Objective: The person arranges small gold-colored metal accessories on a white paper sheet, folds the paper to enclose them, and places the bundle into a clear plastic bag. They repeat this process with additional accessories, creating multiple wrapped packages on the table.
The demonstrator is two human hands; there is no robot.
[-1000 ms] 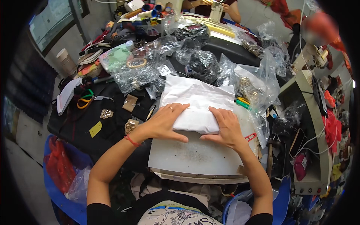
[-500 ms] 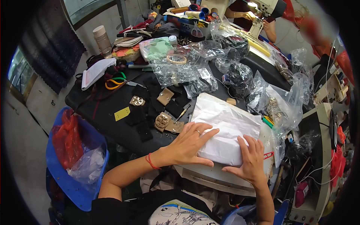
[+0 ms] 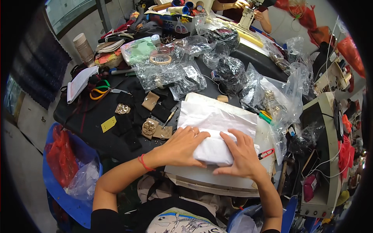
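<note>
Between my hands lies a white paper packet (image 3: 214,148), its near part folded into a thick bundle and its far flap (image 3: 217,116) spread flat and creased. What is inside, if anything, stays hidden. My left hand (image 3: 182,147) grips the packet's left end, fingers over the top and thumb along the near edge. At the other end my right hand (image 3: 241,155) does the same, fingers bent over the paper. Beneath is a pale board (image 3: 202,97). Beside my right hand lie red-handled thread snips (image 3: 266,153).
Left of the packet are round gold metal emblems (image 3: 149,127) on tan pieces, black fabric pieces (image 3: 130,138), a yellow tag (image 3: 108,124) and scissors (image 3: 99,91). Clear plastic bags (image 3: 167,73) crowd the back. A blue bin (image 3: 50,167) stands lower left. Another person's hand (image 3: 241,4) works at a sewing machine.
The near part of the white paper has been folded over into a narrower bundle. My right hand has moved left, closer to my left hand. The whole view has shifted slightly.
</note>
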